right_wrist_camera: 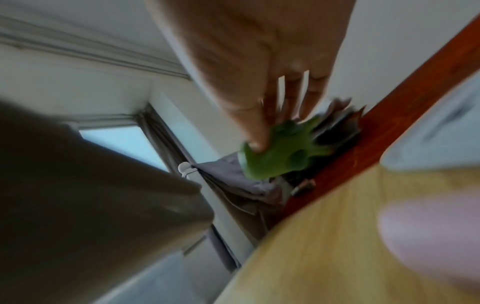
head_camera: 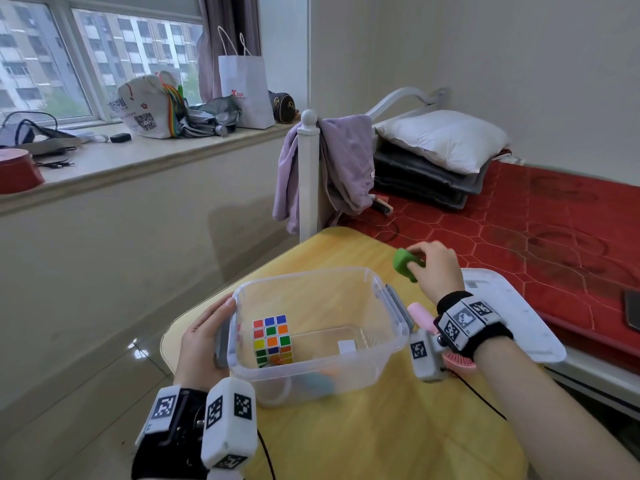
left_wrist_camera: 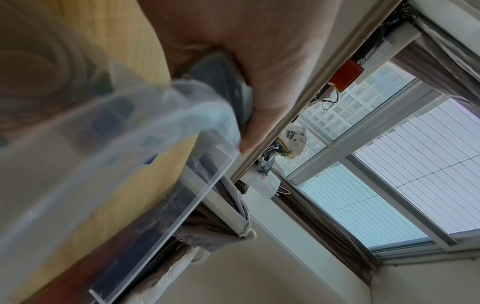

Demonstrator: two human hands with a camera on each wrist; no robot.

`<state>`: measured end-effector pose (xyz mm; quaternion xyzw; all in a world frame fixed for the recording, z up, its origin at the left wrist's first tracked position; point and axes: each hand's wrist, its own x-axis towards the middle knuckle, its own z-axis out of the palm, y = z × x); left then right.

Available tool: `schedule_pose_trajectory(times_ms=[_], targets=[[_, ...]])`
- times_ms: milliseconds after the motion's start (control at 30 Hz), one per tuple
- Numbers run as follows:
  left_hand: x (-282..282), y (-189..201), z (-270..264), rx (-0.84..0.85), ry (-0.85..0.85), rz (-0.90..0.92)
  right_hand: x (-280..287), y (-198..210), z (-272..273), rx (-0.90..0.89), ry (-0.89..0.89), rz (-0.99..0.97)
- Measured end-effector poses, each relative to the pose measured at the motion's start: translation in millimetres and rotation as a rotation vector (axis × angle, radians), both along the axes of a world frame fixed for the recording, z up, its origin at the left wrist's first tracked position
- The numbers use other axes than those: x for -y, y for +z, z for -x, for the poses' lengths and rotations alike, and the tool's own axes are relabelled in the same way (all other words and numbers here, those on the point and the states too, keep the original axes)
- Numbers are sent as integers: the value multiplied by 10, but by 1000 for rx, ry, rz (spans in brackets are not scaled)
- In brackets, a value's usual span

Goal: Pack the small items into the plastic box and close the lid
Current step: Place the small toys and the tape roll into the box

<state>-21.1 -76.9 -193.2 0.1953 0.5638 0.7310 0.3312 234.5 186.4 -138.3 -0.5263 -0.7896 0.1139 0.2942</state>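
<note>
**Packing under way: one toy in the hand, lid still off**

The clear plastic box (head_camera: 318, 336) stands open on the yellow table (head_camera: 398, 438). Inside it, against the left wall, a colour cube (head_camera: 272, 339) stands on edge; something pale blue and orange lies low at the near wall, too blurred through the plastic to name.

The left hand (head_camera: 204, 341) lies flat against the box's left side, fingers straight along the grey latch (left_wrist_camera: 228, 86), steadying it.

The right hand (head_camera: 434, 268) is lifted beyond the box's far right corner, with its thumb and fingertips pinching a small green toy (head_camera: 406, 265); the right wrist view shows the toy (right_wrist_camera: 283, 148) clear of the table.

Just right of the box, partly hidden under the right wrist, a pink item (head_camera: 420, 317) still waits on the table. The white lid (head_camera: 512, 306) lies further right of the box, partly over the table's edge.

By my reading, the task is about midway: the green toy and the pink item must go in, then the lid.
</note>
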Motion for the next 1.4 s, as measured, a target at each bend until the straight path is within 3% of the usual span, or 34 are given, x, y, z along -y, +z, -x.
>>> schedule_pose_trajectory(times_ms=[167, 333, 467, 700, 967, 1133, 1233, 1400], targets=[[16, 90, -36, 118, -7, -8, 490, 610, 112, -25, 285, -182], [14, 55, -38, 97, 17, -18, 1099, 1003, 198, -150, 575, -17], [20, 50, -41, 92, 17, -27, 1454, 884, 418, -53, 765, 122], [2, 33, -32, 121, -2, -55, 1625, 465, 626, 63, 833, 204], [-22, -50, 22, 92, 9, -49, 1302, 674, 281, -3, 628, 272], [-17, -22, 1, 122, -15, -52, 842, 555, -151, -89, 301, 192], [-10, -22, 5, 150, -15, -63, 579, 298, -399, 58, 92, 136], [-24, -49, 18, 149, -16, -71, 538, -119, -517, 470, -5, 403]])
